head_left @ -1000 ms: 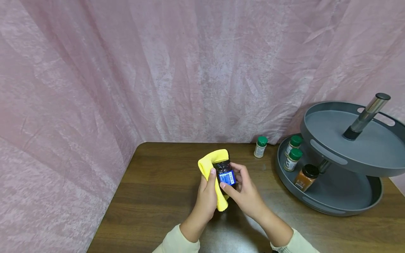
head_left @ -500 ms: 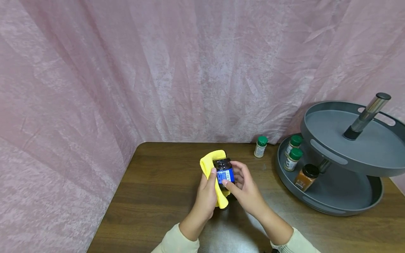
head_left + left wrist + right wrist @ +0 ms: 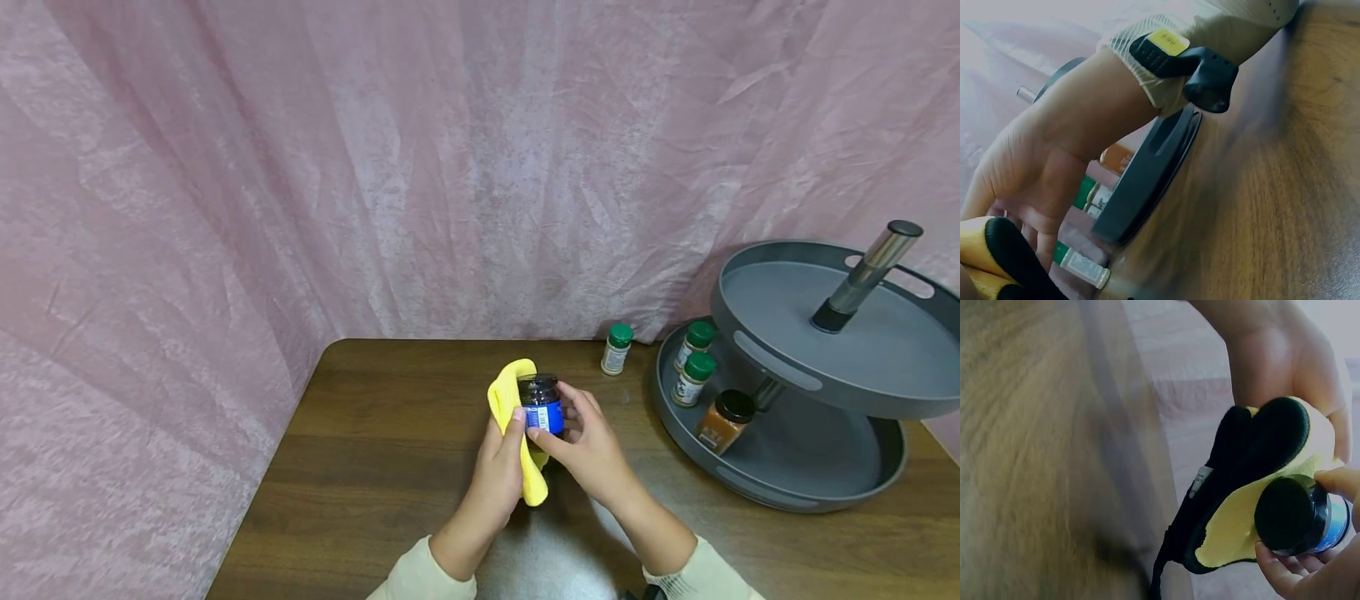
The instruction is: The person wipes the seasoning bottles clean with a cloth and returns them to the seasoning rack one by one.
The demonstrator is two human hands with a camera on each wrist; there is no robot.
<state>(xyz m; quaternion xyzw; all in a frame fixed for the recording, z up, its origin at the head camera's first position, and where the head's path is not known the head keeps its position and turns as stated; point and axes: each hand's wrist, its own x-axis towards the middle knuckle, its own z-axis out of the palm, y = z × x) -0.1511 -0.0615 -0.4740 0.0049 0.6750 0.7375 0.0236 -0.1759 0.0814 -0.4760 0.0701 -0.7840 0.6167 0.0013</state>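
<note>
My right hand (image 3: pixel 592 450) grips a small dark jar (image 3: pixel 542 402) with a black top and a blue label, thumb in front and fingers behind. Against the jar's left side my left hand (image 3: pixel 498 467) holds a folded yellow cloth (image 3: pixel 510 392). In the right wrist view the cloth (image 3: pixel 1229 534) shows a black side and lies around part of the jar (image 3: pixel 1297 515), whose dark round end faces the camera. The left wrist view has the cloth (image 3: pixel 975 250) at its lower left corner; the jar does not show there. Both hands are above the wooden table.
A grey two-tier round tray stand (image 3: pixel 825 492) is on the right. Its lower tier holds two green-capped spice bottles (image 3: pixel 692 380) and a black-capped orange-brown jar (image 3: pixel 724 423). Another green-capped bottle (image 3: pixel 617 350) stands near the table's back edge. Pink curtain (image 3: pixel 480 167) hangs behind.
The hands, cloth and jar have shifted slightly right. The jar has turned in the grip and stands more upright, its label rotated. The bottles and the stand stay in place.
</note>
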